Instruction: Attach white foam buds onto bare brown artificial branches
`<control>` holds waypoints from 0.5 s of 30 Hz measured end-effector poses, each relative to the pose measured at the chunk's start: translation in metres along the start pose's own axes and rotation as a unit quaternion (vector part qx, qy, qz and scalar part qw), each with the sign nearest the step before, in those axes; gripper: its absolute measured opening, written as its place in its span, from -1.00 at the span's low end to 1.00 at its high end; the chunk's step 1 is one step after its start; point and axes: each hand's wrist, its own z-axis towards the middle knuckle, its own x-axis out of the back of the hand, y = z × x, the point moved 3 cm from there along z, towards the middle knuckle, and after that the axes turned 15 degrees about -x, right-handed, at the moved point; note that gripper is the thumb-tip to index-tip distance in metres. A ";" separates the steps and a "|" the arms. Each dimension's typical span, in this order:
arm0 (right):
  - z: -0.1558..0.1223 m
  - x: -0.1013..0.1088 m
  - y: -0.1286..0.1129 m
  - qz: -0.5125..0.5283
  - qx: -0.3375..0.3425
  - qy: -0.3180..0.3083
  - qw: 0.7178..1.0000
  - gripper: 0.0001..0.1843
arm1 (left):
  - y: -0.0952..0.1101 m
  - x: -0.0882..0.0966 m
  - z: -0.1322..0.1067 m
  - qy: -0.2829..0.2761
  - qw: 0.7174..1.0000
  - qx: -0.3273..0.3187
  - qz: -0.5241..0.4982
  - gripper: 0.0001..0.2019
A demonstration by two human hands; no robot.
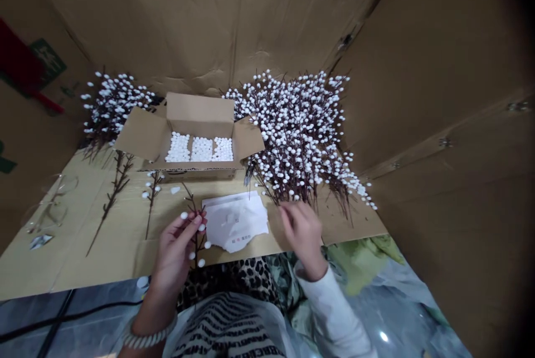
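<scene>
My left hand (178,241) pinches a brown artificial berry twig (196,238) between thumb and fingers. White balls sit on the twig's lower tips, while its upper tips are bare. To the right, my right hand (304,232) is raised at the front of a large heap of white-berry branches (292,129). Its thumb and forefinger are drawn together, slightly blurred, and whatever may be between them is too small to make out. A torn white paper (236,224) lies on the cardboard tabletop between my hands.
An open cardboard box (200,107) holds white balls (203,149) in three groups. Left of it lie a bare twig (111,199), a partly berried twig (152,196) and another berry bunch (112,101). Eyeglasses (52,207) rest at the left. Tall cardboard walls (443,68) enclose the table.
</scene>
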 end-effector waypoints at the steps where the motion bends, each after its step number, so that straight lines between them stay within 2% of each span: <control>1: -0.006 -0.010 -0.010 0.000 0.010 -0.024 1.000 -0.79 | -0.001 0.001 0.000 -0.004 1.000 0.004 0.001 -0.71; 4: -0.016 -0.035 -0.025 -0.004 0.022 -0.064 0.998 -0.81 | -0.007 0.004 0.000 -0.028 0.999 0.023 -0.001 -0.73; 7: -0.018 -0.048 -0.028 0.003 0.027 -0.084 0.996 -0.81 | -0.021 0.003 0.004 -0.072 0.996 0.044 -0.026 -0.75; 11: -0.017 -0.051 -0.028 0.037 0.029 -0.095 0.994 -0.78 | -0.041 0.004 0.009 -0.097 0.992 0.061 -0.044 -0.73; 15: -0.018 -0.049 -0.033 0.064 0.037 -0.111 0.991 -0.79 | -0.047 0.006 0.010 -0.108 0.991 0.066 -0.054 -0.72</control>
